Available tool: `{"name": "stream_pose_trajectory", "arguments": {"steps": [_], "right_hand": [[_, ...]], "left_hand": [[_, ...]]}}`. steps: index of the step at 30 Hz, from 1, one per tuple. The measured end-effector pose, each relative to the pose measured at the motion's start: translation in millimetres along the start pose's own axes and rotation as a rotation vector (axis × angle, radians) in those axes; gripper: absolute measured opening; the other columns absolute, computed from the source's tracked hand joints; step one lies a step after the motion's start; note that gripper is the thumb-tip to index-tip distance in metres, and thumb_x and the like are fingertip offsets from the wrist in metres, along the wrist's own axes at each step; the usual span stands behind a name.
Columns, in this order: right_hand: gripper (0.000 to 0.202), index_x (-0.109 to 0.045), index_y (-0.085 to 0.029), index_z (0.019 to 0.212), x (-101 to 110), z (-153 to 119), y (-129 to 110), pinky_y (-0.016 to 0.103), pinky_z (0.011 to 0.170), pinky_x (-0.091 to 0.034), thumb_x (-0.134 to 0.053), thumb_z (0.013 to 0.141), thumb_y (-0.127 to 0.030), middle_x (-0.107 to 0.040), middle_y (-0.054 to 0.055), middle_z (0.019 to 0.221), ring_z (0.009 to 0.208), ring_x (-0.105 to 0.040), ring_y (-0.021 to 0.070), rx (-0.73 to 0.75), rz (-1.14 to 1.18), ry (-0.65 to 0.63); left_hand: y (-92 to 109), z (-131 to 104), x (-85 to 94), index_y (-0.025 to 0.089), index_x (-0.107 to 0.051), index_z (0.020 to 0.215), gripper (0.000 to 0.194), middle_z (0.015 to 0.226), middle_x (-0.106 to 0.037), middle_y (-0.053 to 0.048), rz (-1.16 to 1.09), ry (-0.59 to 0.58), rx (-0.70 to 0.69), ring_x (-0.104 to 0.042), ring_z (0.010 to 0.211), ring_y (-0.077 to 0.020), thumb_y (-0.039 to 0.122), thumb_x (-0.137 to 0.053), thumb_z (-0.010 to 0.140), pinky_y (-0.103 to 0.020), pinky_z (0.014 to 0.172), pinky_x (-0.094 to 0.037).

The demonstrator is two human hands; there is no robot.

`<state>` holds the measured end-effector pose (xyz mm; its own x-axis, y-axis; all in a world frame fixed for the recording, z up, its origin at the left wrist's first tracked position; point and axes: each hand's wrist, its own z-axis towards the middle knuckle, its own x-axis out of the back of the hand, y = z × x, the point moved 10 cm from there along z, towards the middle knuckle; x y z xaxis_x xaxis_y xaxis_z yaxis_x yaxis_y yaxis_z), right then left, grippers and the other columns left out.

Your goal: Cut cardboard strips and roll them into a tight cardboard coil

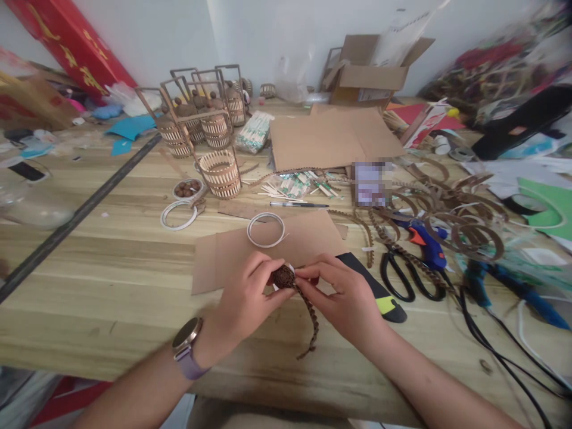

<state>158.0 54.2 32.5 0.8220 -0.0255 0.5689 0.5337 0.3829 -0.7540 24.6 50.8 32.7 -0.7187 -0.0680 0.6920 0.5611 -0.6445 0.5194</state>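
Between my hands is a small coil of brown braided cord (283,276), wound into a flat round spiral. My left hand (250,289) pinches the coil at its edge between thumb and fingers. With thumb and fingertips together, my right hand (342,292) grips the braid at the coil's right side, and the loose braid tail (313,322) hangs down below. A bit of white shows behind the coil. Under and beyond the hands lies a cardboard sheet (227,256), with a roll of white tape (266,230) on it.
Scissors (397,277), a blue glue gun (424,241) and a black-handled cutter (373,286) lie to the right, with cables (491,345) near the edge. Small slatted baskets (220,173), a bowl of brown balls (187,188) and a pen (299,205) are farther back.
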Motion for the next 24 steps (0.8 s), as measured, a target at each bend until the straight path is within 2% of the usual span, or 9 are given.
{"name": "stream_pose_trajectory", "arguments": {"steps": [8, 14, 24], "right_hand": [[0.012, -0.073, -0.026, 0.087, -3.6, -2.8, 4.8, 0.029, 0.064, -0.05, -0.061, 0.085, -0.023, -0.077, 0.002, 0.077, 0.071, -0.07, 0.0186, -0.023, -0.021, -0.011], [0.013, -0.073, -0.026, 0.084, -5.5, -2.2, 6.8, 0.028, 0.063, -0.05, -0.062, 0.083, -0.02, -0.076, 0.0, 0.075, 0.068, -0.07, 0.0181, -0.032, 0.009, -0.01], [0.012, -0.071, -0.023, 0.078, -4.2, -0.3, 6.2, 0.025, 0.061, -0.051, -0.06, 0.081, -0.02, -0.075, 0.001, 0.071, 0.064, -0.068, 0.0158, -0.049, 0.037, -0.011]], "left_hand": [[-2.9, -0.5, -2.8, 0.018, -0.061, 0.111, 0.022, 0.09, -0.061, -0.004, -0.051, -0.011, 0.028, -0.065, 0.074, -0.0147, 0.028, -0.066, 0.091, -0.027, 0.067, -0.057], [-4.9, -0.4, -4.4, 0.018, -0.062, 0.108, 0.02, 0.088, -0.061, -0.003, -0.071, -0.018, 0.06, -0.065, 0.073, -0.0144, 0.023, -0.067, 0.089, -0.026, 0.066, -0.057], [-1.6, 0.1, -2.2, 0.014, -0.062, 0.107, 0.022, 0.088, -0.06, -0.004, -0.086, 0.012, 0.031, -0.065, 0.075, -0.015, 0.018, -0.068, 0.086, -0.026, 0.067, -0.056]]}}
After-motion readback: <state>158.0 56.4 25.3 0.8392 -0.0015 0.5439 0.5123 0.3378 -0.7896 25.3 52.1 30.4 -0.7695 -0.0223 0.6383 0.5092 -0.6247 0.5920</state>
